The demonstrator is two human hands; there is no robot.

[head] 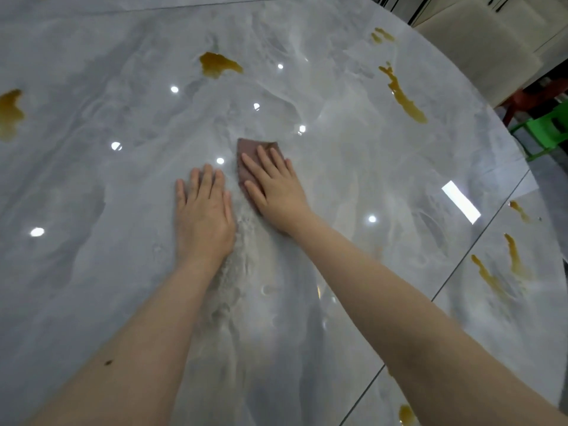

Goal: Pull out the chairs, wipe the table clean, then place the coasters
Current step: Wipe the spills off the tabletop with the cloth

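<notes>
A glossy grey marble table (92, 195) fills the view. My right hand (276, 189) lies flat on a brown wiping cloth (250, 152), pressing it to the tabletop near the middle. My left hand (204, 216) rests flat on the bare table just left of the cloth, fingers together, holding nothing. Amber liquid spills lie around: one at the far centre (218, 64), one at the left edge (10, 113), a long streak at the far right (402, 96), and more on the near right (491, 278). A pale wet smear runs between my forearms. No coasters are in sight.
A cream padded chair (479, 41) stands beyond the table's far right edge. A green plastic stool (541, 130) and a red one (522, 99) sit on the floor to the right. A seam (461, 259) crosses the tabletop on the right.
</notes>
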